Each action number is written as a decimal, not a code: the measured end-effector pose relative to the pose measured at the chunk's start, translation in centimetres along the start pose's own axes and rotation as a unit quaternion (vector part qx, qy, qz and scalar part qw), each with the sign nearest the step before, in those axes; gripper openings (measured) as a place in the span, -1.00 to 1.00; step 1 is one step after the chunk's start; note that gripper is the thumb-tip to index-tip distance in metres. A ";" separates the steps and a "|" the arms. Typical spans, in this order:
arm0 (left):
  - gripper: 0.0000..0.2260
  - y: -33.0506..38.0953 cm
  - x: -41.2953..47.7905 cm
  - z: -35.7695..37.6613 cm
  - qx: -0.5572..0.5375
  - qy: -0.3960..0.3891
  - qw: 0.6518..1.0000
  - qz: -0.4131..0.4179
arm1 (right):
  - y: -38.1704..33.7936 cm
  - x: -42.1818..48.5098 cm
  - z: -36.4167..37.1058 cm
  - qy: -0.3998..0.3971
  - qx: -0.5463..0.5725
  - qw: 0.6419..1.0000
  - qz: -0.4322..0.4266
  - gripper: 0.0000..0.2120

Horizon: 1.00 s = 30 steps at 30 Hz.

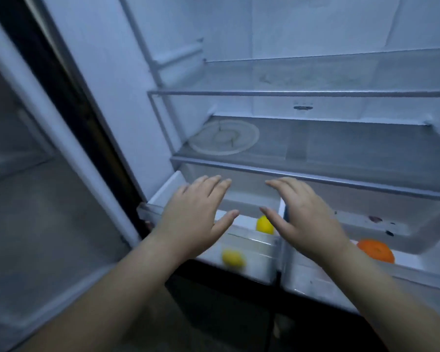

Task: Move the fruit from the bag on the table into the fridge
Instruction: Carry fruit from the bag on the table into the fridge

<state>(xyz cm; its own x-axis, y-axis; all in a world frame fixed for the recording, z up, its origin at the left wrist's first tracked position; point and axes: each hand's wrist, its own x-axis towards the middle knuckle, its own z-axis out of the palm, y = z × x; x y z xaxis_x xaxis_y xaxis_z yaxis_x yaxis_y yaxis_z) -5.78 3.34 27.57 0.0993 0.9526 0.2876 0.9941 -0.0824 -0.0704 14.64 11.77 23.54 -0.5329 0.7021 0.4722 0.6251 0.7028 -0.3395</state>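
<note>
Two bare hands reach into an open fridge (107, 80), palms down and fingers spread, over the pulled-out drawers at the bottom of the compartment. The left hand (194, 214) hovers flat and empty above the left drawer (252, 269), fingers loosely fanned and thumb angled inward. The right hand (304, 214) mirrors it above the divider between the two drawers, equally empty, its thumb pointing toward the left hand.

Two lemons sit in the left drawer: one lemon (264, 224) shows between the thumbs, partly hidden by the right thumb, while a second lemon (233, 258) lies nearer the drawer's front wall, blurred through the clear plastic. An orange (376, 251) rests in the right drawer (315, 283), just beyond the right wrist. Small dark specks dot the white floor of that drawer further back; what they are cannot be made out.

Above the drawers, a glass shelf (341, 146) carries a faint round plate (224, 137) at its left end. A second shelf (315, 80) stands higher. The fridge door (36, 199) hangs open on the left.
</note>
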 end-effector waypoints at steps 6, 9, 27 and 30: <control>-0.42 -5.9 -11.2 -4.5 0.044 0.010 0.985 -0.167 | -11.4 2.7 2.6 -0.042 0.056 0.990 -0.119 -0.48; -0.42 -7.7 -18.3 -6.5 0.076 0.007 0.969 -0.233 | -17.8 2.1 3.6 -0.073 0.072 0.979 -0.178 -0.44; -0.45 -5.5 -61.7 -19.8 0.194 0.003 0.780 -0.595 | -56.3 -15.8 9.1 -0.223 0.238 0.813 -0.482 -0.41; -0.42 -4.2 -66.6 -20.5 0.197 -0.001 0.732 -0.652 | -61.0 -18.0 9.9 -0.229 0.250 0.770 -0.541 -0.48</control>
<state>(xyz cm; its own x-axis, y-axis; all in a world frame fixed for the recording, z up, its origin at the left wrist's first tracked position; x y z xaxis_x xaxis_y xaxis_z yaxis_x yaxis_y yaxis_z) -15.67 -65.78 28.32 -0.9236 0.1471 0.3541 0.1542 0.9880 -0.0083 -19.53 -42.66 27.73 -0.8040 -0.4388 0.4013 -0.5626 0.7800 -0.2741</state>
